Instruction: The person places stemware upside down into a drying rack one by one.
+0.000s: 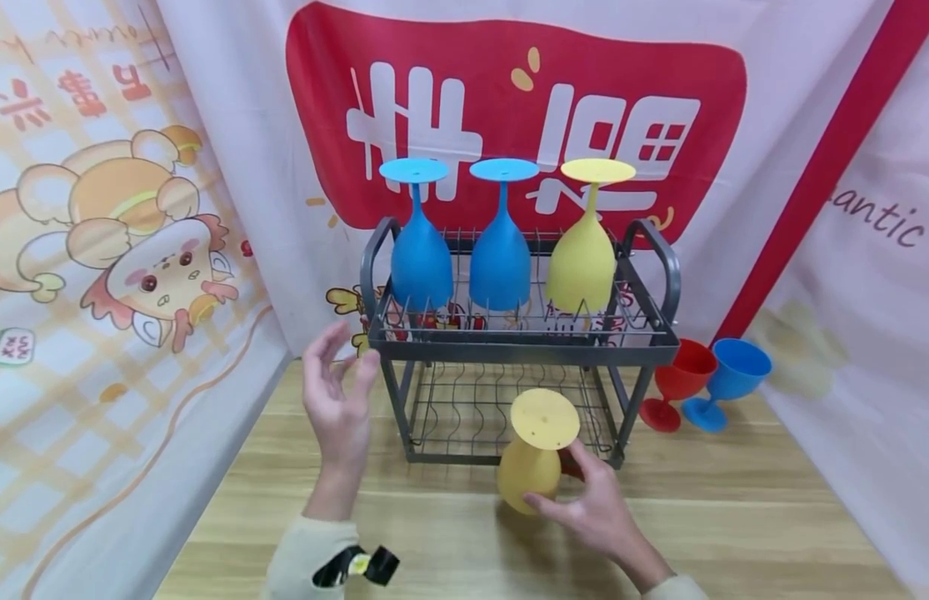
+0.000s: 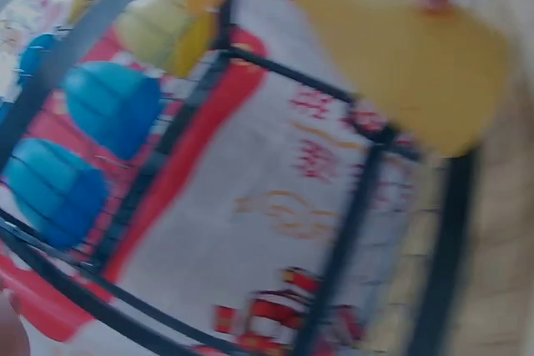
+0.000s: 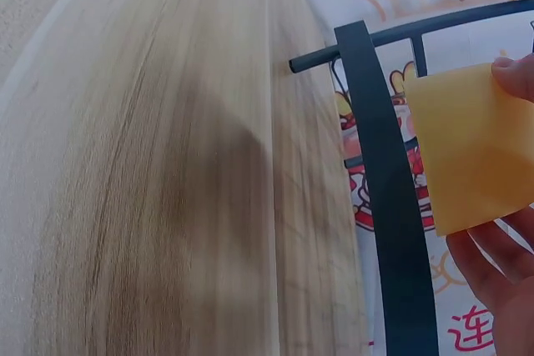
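My right hand [image 1: 593,505] grips a yellow goblet [image 1: 529,475] upside down, its round foot tilted up, in front of the lower shelf of a dark metal rack [image 1: 509,354]. In the right wrist view, thumb and fingers hold the yellow goblet [image 3: 471,152] by its bowl. To the left of the rack my left hand [image 1: 340,400] is raised, holding nothing, with its fingers slightly bent. Two blue goblets [image 1: 422,262] and another yellow goblet [image 1: 581,265] stand upside down in a row on the upper shelf. The left wrist view is blurred.
Right of the rack, a red goblet [image 1: 683,373] and a blue goblet [image 1: 738,371] stand upright on the wooden table [image 1: 434,533]. The rack's curved handles [image 1: 662,267] rise at both ends. Printed cloth [image 1: 232,108] hangs behind and at the sides.
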The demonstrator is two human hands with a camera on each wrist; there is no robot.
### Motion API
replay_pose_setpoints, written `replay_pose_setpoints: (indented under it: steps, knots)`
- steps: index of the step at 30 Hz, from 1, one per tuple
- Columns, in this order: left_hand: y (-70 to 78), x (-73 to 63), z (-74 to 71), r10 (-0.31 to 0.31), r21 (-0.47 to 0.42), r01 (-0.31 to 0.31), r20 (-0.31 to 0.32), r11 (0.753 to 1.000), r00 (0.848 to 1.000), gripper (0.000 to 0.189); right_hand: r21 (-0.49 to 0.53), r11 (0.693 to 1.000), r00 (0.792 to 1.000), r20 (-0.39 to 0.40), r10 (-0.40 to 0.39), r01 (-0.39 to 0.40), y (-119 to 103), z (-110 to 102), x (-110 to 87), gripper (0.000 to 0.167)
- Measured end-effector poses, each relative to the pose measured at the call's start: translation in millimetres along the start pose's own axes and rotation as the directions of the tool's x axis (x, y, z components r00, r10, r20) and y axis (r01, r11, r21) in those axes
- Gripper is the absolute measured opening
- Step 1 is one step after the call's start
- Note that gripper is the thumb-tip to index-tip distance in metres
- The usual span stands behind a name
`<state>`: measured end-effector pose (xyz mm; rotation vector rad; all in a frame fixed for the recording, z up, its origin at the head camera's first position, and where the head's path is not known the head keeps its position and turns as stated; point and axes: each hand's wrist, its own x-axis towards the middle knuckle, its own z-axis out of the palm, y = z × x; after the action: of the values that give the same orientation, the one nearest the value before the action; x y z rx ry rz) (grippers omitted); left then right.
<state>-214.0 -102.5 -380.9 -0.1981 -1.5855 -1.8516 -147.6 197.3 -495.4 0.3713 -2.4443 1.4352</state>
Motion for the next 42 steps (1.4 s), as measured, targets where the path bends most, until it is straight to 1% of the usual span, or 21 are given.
replay_pose_setpoints:
  steps: [2,4,7,9,12,14,19,22,27,32,40,42]
  knots:
    - [9.8,15.9,2.0,-0.009,0.032,0.007,0.050,0.999,0.999,0.056,-0.009,1.000,1.000,-0.014,0.028,-0.028,2.0,-1.0,3.0,0.084]
    - [15.7,27.6,4.7,-0.026,0.073,0.018,0.111,0.997,0.993,0.059,-0.019,0.997,0.997,-0.039,0.069,-0.070,4.6,-2.0,6.8,0.084]
    - [18.2,38.6,10.4,-0.045,0.088,0.029,0.183,0.996,0.982,0.062,-0.019,0.990,0.987,-0.081,0.141,-0.143,8.9,-3.0,14.0,0.081]
    - [17.0,41.3,13.5,-0.054,0.095,0.035,0.204,0.995,0.978,0.063,-0.011,0.981,0.975,-0.108,0.192,-0.194,11.4,-3.4,19.6,0.081]
    - [13.8,40.9,16.0,-0.057,0.079,0.043,0.196,0.996,0.979,0.064,0.007,0.969,0.961,-0.126,0.248,-0.249,14.6,-2.7,30.0,0.082]
    - [11.5,39.9,16.2,-0.047,0.068,0.035,0.185,0.997,0.982,0.064,0.016,0.960,0.951,-0.132,0.279,-0.279,17.2,-1.8,37.8,0.085]
    - [10.4,39.2,18.3,-0.020,0.045,0.012,0.180,0.999,0.983,0.065,0.054,0.946,0.928,-0.180,0.325,-0.321,27.8,-0.3,59.3,0.087]
    - [10.8,38.7,19.9,-0.020,0.046,0.012,0.188,0.999,0.982,0.065,0.061,0.937,0.913,-0.214,0.348,-0.343,36.4,-0.7,71.1,0.086]
    - [10.6,38.1,21.2,-0.026,0.054,0.015,0.200,0.998,0.979,0.066,0.048,0.916,0.884,-0.246,0.397,-0.398,48.4,-2.2,86.3,0.085]
    - [10.5,37.6,23.6,-0.020,0.049,0.010,0.214,0.999,0.977,0.067,0.050,0.903,0.865,-0.267,0.425,-0.428,57.9,-3.5,94.4,0.085]
    - [9.5,36.8,23.9,-0.024,0.049,0.014,0.219,0.999,0.975,0.067,0.074,0.892,0.854,-0.265,0.448,-0.445,66.8,-2.2,101.8,0.087]
    - [8.7,36.5,23.8,-0.024,0.046,0.014,0.219,0.999,0.975,0.067,0.075,0.887,0.847,-0.272,0.457,-0.455,67.6,-0.8,102.4,0.088]
